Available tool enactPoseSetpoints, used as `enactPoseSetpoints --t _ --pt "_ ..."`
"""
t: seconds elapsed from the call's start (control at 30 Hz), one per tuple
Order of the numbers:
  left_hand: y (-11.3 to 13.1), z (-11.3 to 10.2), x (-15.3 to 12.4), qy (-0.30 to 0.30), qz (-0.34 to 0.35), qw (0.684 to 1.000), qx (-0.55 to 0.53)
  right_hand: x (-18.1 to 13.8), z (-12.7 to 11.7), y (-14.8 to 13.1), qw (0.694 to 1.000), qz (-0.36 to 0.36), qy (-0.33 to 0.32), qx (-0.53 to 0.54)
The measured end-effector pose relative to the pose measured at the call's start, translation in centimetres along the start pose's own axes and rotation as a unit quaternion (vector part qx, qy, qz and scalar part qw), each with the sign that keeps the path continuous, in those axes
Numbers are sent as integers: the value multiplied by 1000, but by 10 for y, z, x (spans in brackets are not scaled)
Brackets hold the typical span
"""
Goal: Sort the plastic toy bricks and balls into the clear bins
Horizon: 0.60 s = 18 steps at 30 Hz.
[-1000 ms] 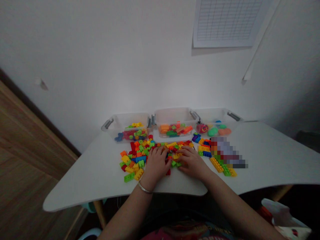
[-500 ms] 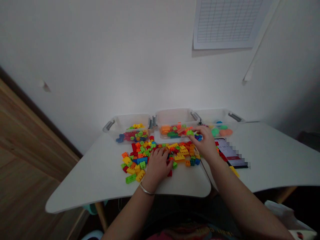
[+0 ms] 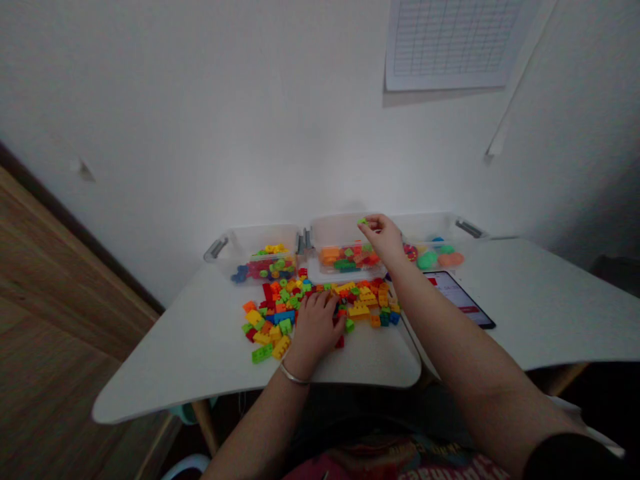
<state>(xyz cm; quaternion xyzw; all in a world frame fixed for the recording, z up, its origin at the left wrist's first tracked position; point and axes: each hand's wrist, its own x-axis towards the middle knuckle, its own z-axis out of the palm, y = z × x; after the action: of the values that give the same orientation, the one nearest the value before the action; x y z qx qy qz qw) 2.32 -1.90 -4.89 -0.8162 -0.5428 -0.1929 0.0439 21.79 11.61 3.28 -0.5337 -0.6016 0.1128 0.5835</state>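
Above the middle clear plastic box (image 3: 327, 230), my right hand (image 3: 384, 235) pinches a small light-green building block (image 3: 363, 221) between thumb and fingertips. Orange, red and green blocks (image 3: 345, 257) lie inside that box. My left hand (image 3: 319, 327) rests on the front of a mixed pile of building blocks (image 3: 285, 317), its fingers loosely bent and the thumb apart. Its fingertips touch the pile, and I see nothing gripped there. Yellow blocks (image 3: 359, 311) lie just right of the left hand; a green block (image 3: 262, 353) lies at the pile's front left edge.
The left box (image 3: 240, 239) holds several colourful pieces. Another box (image 3: 425, 227) at right holds round green and orange pieces. A phone (image 3: 463, 300) lies on the white table (image 3: 165, 360) under my right forearm. Behind stands a wall with a gridded sheet (image 3: 450, 47).
My right hand has risen and moved left with the green block, from the front right corner of the middle box to above it. My left hand has stayed on the pile.
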Motion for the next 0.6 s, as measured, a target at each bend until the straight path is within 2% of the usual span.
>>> enactPoseSetpoints --t 0.13,0.27,0.47,0.6 --pt "1 0 0 3 -2 1000 3 -7 3 -5 982 -27 -95 -160" --pt "0 1 0 5 2 1000 0 -12 0 -7 962 -65 -120 -238" --pt "0 0 -1 4 2 1000 4 -13 -5 0 951 -122 -158 -236" --pt "0 0 0 2 -3 1000 3 -19 -22 1 961 -182 -168 -123"
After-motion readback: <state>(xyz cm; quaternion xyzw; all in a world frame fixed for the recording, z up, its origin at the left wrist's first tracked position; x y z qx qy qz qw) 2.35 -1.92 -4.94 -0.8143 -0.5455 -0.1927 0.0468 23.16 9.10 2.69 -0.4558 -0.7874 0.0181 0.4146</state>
